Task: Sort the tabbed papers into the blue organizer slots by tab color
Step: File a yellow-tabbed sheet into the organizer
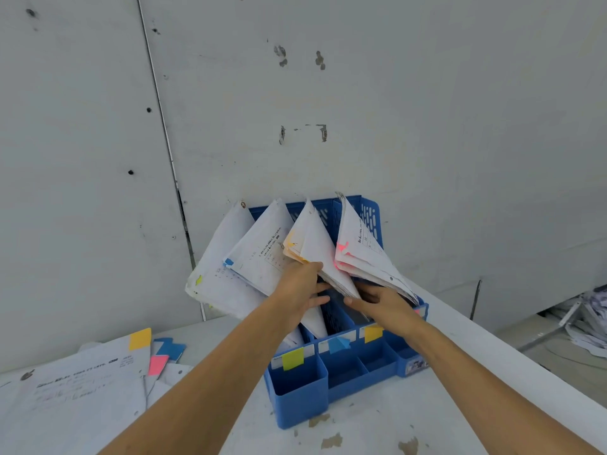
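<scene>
A blue organizer stands on the table against the wall, its front labelled with yellow-green, blue and orange-yellow tabs. Several paper stacks lean out of its slots: a yellow-green-tabbed stack, a blue-tabbed stack, an orange-tabbed stack and a pink-tabbed stack. My left hand holds the lower edge of the orange-tabbed stack, thumb on top. My right hand reaches between the orange and pink stacks; its fingers are mostly hidden under the papers.
Loose tabbed papers with yellow, pink and blue tabs lie on the table at the left. The grey wall rises right behind the organizer. The table's right edge drops to a floor with scattered papers.
</scene>
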